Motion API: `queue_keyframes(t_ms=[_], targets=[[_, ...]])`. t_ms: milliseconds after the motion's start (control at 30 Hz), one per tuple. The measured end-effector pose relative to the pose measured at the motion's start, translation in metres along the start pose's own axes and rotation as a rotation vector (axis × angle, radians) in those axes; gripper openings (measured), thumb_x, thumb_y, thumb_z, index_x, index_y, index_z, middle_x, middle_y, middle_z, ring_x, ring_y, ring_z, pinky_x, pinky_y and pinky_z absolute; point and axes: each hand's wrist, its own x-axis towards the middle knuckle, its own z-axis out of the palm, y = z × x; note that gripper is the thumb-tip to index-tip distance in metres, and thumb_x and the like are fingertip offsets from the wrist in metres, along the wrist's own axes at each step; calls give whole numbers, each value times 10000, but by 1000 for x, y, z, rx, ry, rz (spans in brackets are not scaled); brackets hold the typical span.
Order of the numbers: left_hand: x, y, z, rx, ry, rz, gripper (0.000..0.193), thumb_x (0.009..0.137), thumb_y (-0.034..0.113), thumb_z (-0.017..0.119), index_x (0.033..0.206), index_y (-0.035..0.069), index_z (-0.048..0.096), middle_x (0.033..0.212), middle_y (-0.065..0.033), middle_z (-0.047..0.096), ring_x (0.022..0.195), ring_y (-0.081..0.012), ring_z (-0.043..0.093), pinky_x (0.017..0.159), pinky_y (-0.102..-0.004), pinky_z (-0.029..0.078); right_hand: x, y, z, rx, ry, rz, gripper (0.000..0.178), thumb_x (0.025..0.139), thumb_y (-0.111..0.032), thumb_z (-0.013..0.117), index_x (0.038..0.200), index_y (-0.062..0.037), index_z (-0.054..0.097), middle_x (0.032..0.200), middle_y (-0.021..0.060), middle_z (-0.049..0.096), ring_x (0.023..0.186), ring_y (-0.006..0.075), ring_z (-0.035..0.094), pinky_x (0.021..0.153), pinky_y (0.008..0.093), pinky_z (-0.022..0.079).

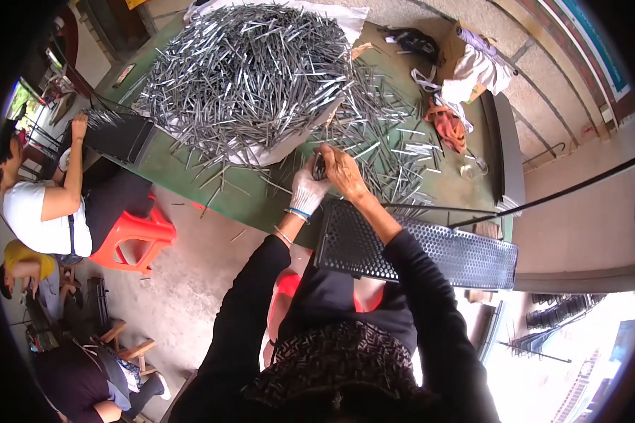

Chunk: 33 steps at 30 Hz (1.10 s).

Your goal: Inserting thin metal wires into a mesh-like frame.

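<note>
Metal rods (319,166), a small bunch of thin grey ones, sit pinched between our two hands just above the near edge of the green desk (183,169). Nearest to us, our black sleeves rise from the lower edge, and a black perforated tray (430,254) leans against the desk edge over our lap, under our right forearm. Our left hand (307,187), in a white work glove with a blue band at the wrist, has its fingers curled shut around the lower part of the bunch; our bare right hand (341,169) closes on the same bunch from the other side, fingers pressed together, the two hands touching. Loose rods (395,151) lie scattered on the desk just beyond and to the right of our hands. Farther back, a large heap of rods (250,70) rests on a white sheet and fills the middle of the desk. At the right far end we see an orange rag (447,125) and white cloth (476,70). Off to the left, another person (42,204) in a white top sits by a red plastic stool (135,236), one hand on a second dark tray (116,134).
</note>
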Motion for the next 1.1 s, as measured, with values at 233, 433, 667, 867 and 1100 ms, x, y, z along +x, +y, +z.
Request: queue_keyframes(t_ms=[233,433,667,867,1100], targets=[[2,-47,0,310,53,461,256,835,79,658,1067,30,563,924,-31,595,869,-131,585,760,-276,467,-1,-48,0,191,213,-107,309,964,-223,467,1146,2,576,1173,244,542,1090,408,517,912,431,443],[32,-86,-114,14,24,228,200,888,36,578,1084,0,597,1041,-18,614,903,-89,582,783,-267,479,-21,-143,-9,48,243,-255,356,953,-262,507,1239,-54,543,1358,162,417,1169,371,493,940,411,447],[18,25,-18,-325,154,-406,141,780,133,711,805,38,609,721,-51,596,595,-171,584,563,-325,513,-227,-97,-153,351,326,370,426,1027,-251,341,1121,73,601,883,104,677,791,175,631,778,307,495],[-1,50,-38,-427,-10,-530,134,828,129,673,838,41,574,772,-55,577,663,-165,586,596,-340,535,-445,11,-152,396,930,971,523,960,-452,466,873,36,629,718,65,597,675,157,600,660,299,511],[-29,66,-45,-41,62,-609,304,710,-19,731,970,-45,575,860,-103,598,725,-175,616,616,-274,555,-670,77,-19,15,400,1212,402,942,-363,481,995,-11,669,853,154,697,723,249,656,691,373,506]])
